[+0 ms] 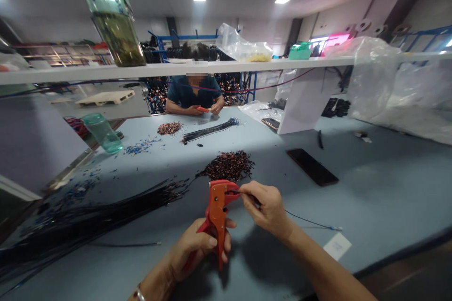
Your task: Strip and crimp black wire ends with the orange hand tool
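My left hand [201, 244] is wrapped round the handles of a red and orange wire stripper [218, 207], held upright above the table. Between pinched fingers, my right hand [264, 204] grips a thin black wire [307, 219]. One end of that wire sits at the stripper's jaws; the other trails out to the right and ends in a small bluish-white tip. Just beyond the tool lies a pile of short black and copper-coloured scraps [229, 165]. To the left stretches a long bundle of black wires [116, 216], and a single short wire [130, 244] lies in front of it.
A phone [312, 166] and a small white paper [338, 246] lie on the right. A green bottle [102, 132] leans at the left. Across the table, a person [194, 94] holds a red tool. A white shelf [158, 71] spans overhead, with a large jar [120, 37] on it.
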`<state>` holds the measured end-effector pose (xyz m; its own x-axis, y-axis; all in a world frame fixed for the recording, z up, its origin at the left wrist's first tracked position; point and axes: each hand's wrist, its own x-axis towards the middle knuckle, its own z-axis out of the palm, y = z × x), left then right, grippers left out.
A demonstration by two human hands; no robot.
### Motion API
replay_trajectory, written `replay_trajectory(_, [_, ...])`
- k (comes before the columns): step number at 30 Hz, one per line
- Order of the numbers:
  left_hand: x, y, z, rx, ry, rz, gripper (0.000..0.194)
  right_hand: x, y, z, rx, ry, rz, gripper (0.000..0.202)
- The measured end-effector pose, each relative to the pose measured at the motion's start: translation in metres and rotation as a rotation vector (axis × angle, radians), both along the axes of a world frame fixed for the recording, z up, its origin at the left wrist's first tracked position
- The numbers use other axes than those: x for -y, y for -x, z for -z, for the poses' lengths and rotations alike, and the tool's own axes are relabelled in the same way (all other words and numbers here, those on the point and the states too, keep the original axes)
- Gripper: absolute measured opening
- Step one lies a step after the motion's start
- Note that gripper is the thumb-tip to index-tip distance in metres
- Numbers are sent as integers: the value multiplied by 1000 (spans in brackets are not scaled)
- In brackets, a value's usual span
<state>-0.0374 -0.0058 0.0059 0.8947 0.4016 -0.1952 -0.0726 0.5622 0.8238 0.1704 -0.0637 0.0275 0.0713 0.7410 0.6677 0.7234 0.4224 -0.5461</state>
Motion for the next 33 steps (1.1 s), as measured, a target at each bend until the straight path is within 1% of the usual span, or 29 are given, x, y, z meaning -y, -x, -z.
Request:
replay_trajectory(8, [0, 2, 4, -5, -1, -5, 45, 0, 0, 2, 35, -1, 0, 17])
replay_trajectory(15, [2, -1, 3, 20, 39, 14, 43, 0, -2, 5, 31, 18, -15, 18])
replay_trajectory(19, [1, -2, 4, 44, 50, 20, 42, -1, -4, 7, 39, 2, -22, 17])
replay_trajectory(23, [1, -1, 6, 45, 44, 23, 43, 0, -5, 6, 54, -16, -29, 17])
replay_trajectory(33, [1, 0, 5, 29, 24, 19, 43, 0, -4, 4, 85, -1, 8, 15])
